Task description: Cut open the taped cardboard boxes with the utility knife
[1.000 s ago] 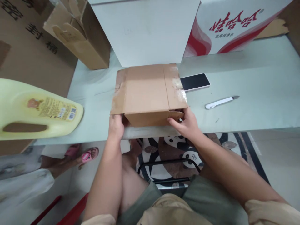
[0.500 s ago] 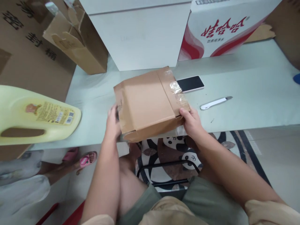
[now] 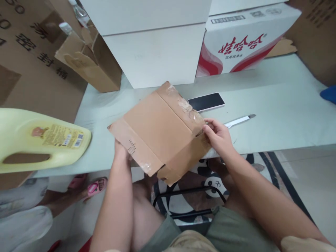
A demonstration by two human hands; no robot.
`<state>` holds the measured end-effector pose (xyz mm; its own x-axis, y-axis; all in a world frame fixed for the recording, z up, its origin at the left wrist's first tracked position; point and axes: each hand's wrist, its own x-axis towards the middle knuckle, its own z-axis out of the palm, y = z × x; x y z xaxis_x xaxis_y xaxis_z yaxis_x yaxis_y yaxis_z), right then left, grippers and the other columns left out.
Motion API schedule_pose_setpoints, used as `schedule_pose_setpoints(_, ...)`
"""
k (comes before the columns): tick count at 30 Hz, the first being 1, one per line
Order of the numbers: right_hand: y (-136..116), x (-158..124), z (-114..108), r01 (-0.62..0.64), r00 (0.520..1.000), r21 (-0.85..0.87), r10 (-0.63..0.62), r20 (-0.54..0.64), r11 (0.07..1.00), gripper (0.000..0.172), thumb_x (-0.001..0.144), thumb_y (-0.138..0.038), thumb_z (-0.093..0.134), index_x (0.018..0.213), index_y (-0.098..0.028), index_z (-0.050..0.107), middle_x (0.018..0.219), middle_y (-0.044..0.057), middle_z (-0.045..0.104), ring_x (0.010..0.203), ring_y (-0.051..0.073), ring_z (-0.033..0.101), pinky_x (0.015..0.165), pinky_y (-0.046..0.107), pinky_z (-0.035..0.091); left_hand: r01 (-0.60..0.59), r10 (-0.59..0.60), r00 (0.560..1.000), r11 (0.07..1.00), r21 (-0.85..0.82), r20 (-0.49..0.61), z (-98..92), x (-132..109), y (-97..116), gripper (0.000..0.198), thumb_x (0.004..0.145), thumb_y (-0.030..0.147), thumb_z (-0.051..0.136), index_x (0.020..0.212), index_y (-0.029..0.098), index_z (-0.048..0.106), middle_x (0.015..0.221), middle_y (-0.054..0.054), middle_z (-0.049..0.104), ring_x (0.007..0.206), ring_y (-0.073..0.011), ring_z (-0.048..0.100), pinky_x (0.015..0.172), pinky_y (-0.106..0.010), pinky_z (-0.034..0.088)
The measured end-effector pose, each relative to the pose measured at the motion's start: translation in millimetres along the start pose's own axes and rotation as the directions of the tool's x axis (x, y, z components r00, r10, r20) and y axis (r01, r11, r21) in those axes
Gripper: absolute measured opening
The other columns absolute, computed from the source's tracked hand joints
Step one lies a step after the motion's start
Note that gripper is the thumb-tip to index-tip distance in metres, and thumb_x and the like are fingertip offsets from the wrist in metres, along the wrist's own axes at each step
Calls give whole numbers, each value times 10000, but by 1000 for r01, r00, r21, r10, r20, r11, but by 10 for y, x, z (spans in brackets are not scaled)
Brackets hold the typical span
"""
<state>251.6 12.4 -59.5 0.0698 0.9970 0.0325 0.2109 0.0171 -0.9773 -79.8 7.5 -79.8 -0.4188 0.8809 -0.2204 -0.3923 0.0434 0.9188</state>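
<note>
A small brown cardboard box (image 3: 157, 129) with torn tape on its flaps is lifted off the pale green table (image 3: 275, 115) and turned at an angle over the table's near edge. My left hand (image 3: 121, 151) grips its left underside, fingers hidden behind the flap. My right hand (image 3: 219, 135) is closed on the box's right corner, thumb on top.
A black phone (image 3: 206, 102) and a white utility knife (image 3: 238, 121) lie right of the box. A yellow jug (image 3: 39, 140) lies at the left. White boxes (image 3: 152, 52), a red-and-white carton (image 3: 244, 42) and a brown paper bag (image 3: 91, 63) stand behind. Another person's feet in pink sandals (image 3: 94, 185) are lower left.
The box has been lifted from the table and rotated counter-clockwise toward me, its near corner now hanging past the table edge. Both hands moved with it.
</note>
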Motion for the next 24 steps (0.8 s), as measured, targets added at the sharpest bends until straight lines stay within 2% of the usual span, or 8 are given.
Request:
schedule_pose_setpoints(2,16,38,-32,24,997,-88,-30,-67,996,305,822,-467,676,1008,-229,716,743,1,662,684,184,611,669,343,521,33,-33,999,999,-30,-24,45,-41,54,359,835,517,747,877,163,706,842,-42,751,837,-245,737,823,-424,643)
schedule_pose_setpoints(5,82,97,-60,73,980,-116,-93,-178,991,368,785,-457,682,1074,-229,673,1055,77,730,1006,243,686,848,406,558,50,-52,998,996,-68,-38,128,-90,150,333,805,519,758,804,191,700,818,-51,778,923,-286,766,875,-430,649)
schedule_pose_setpoints(8,134,138,-42,-85,982,138,106,-159,987,528,734,-527,723,1169,-258,590,1145,80,719,999,228,699,767,363,578,59,-64,996,994,-97,-55,193,-110,227,308,843,518,709,783,216,693,774,-63,774,1021,-307,766,911,-446,653)
schedule_pose_setpoints(11,126,139,15,-283,948,368,316,-32,886,599,667,-582,796,1127,-267,575,1017,35,723,775,177,678,577,275,520,51,-59,996,993,-108,-74,228,-106,249,260,854,483,699,809,226,708,775,-74,776,1137,-310,743,952,-441,649)
schedule_pose_setpoints(15,74,105,83,-382,921,427,373,108,819,521,597,-570,878,877,-208,630,638,-32,598,499,96,473,437,225,355,7,-14,998,995,-100,-61,237,-124,254,293,845,495,704,958,228,740,968,-94,809,1272,-305,691,1026,-426,619)
schedule_pose_setpoints(20,84,83,94,-322,938,407,346,15,855,471,614,-551,889,767,-202,611,546,-58,532,440,67,386,413,222,250,5,17,988,989,-146,151,221,-237,280,597,807,718,656,1112,210,725,1250,-149,762,1357,-354,634,1067,-499,585)
schedule_pose_setpoints(21,91,80,95,-295,945,390,327,-17,872,463,630,-553,883,773,-203,617,544,-60,530,438,67,386,412,222,245,31,-8,986,990,-135,167,222,-253,274,576,761,678,737,1101,213,725,1237,-146,764,1345,-362,642,1063,-506,587)
schedule_pose_setpoints(24,90,61,115,-217,962,398,265,-71,891,489,639,-602,877,805,-216,627,542,-66,528,436,75,409,410,219,264,78,-68,992,992,-95,109,234,-255,241,469,624,364,925,1023,226,722,1137,-111,787,1246,-353,701,1036,-491,609)
